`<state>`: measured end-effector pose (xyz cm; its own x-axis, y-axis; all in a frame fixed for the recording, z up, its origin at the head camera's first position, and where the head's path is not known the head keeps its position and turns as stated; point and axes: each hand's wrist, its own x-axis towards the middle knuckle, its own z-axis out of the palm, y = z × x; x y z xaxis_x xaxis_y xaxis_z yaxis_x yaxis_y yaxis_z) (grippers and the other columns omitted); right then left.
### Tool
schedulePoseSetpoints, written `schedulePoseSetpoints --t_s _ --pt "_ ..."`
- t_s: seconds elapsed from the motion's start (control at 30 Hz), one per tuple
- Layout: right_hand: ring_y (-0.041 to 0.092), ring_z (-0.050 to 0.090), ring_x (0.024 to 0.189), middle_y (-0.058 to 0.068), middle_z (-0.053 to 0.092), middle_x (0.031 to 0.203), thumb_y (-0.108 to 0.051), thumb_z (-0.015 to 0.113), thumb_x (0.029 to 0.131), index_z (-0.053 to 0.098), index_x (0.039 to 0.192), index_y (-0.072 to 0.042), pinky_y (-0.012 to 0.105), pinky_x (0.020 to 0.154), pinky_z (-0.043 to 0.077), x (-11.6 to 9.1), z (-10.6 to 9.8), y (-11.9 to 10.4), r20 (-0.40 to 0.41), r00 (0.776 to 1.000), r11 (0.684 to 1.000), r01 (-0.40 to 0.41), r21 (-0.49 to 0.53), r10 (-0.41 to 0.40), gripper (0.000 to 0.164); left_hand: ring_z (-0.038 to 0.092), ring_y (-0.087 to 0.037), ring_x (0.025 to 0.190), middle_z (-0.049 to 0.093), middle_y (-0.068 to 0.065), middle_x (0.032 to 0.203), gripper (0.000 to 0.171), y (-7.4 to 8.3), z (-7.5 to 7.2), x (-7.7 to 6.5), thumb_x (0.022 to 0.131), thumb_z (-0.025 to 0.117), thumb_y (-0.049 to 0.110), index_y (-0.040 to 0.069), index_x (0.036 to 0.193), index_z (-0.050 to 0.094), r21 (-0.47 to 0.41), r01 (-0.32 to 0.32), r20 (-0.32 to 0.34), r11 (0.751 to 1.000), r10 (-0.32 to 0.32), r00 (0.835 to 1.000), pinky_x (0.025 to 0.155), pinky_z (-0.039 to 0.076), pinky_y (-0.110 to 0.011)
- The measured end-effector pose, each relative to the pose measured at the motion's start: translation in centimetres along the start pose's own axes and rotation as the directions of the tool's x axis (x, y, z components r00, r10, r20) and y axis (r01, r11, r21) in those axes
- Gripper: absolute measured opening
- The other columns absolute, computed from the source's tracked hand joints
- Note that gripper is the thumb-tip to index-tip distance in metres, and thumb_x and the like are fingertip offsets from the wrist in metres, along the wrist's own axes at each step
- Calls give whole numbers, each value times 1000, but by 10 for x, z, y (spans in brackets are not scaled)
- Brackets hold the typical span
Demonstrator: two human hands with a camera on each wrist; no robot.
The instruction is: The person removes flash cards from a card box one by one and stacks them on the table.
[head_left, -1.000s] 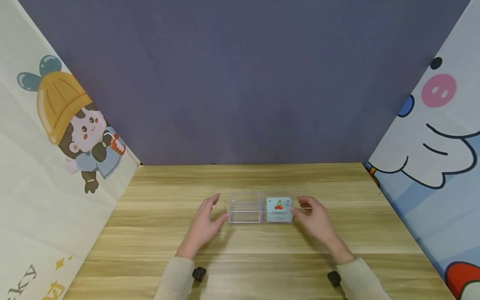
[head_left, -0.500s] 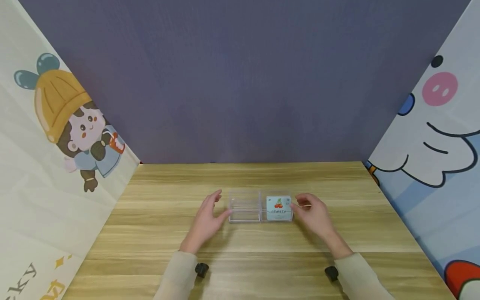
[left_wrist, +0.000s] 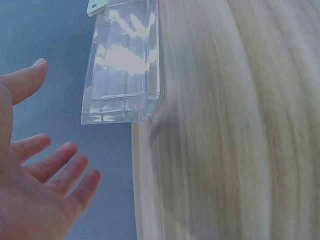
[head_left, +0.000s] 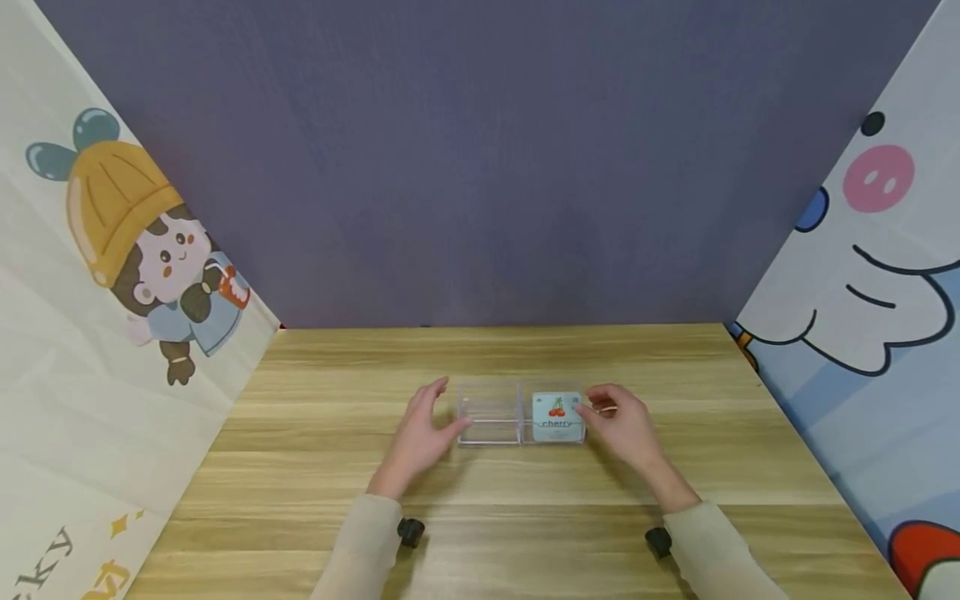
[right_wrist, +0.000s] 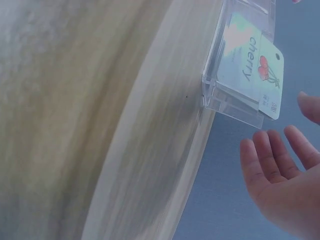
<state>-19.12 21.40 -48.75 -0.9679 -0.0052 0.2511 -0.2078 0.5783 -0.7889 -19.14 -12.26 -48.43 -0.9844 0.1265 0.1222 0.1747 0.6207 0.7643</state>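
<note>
Flanking the crosswise clear box (head_left: 491, 433), our left hand (head_left: 418, 434) and right hand (head_left: 626, 428) (nearer the cherry card (head_left: 557, 415)) show loose, empty fingers.

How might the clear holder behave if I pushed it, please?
The clear holder has thin, straight walls, so it is probably stiff and light. Its glossy surface may be slippery. Being wider than tall, it probably won't tip sideways.

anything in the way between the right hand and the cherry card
Nothing visible stands between the right hand and the upper part of the cherry card; lower down, the end wall of the clear holder does.
</note>
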Motion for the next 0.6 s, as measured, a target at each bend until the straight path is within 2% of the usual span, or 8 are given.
schedulePoseSetpoints --t_s 0.27,0.6 --pt "29 66 98 15 69 106 -12 78 90 68 116 4 35 82 59 4 3 1 22 1000 1000 -2 -24 3 32 43 -30 140 45 -8 153 87 0 4 10 86 79 47 21 157 37 -30 1 17 1000 -1 1000 114 37 -57" --pt "28 65 98 15 68 107 -13 78 90 68 116 4 38 82 59 8 4 3 28 999 999 16 -30 -15 32 43 -32 139 44 -11 153 88 3 9 17 84 82 42 14 155 39 -42 -16 23 999 17 1000 115 36 -56"
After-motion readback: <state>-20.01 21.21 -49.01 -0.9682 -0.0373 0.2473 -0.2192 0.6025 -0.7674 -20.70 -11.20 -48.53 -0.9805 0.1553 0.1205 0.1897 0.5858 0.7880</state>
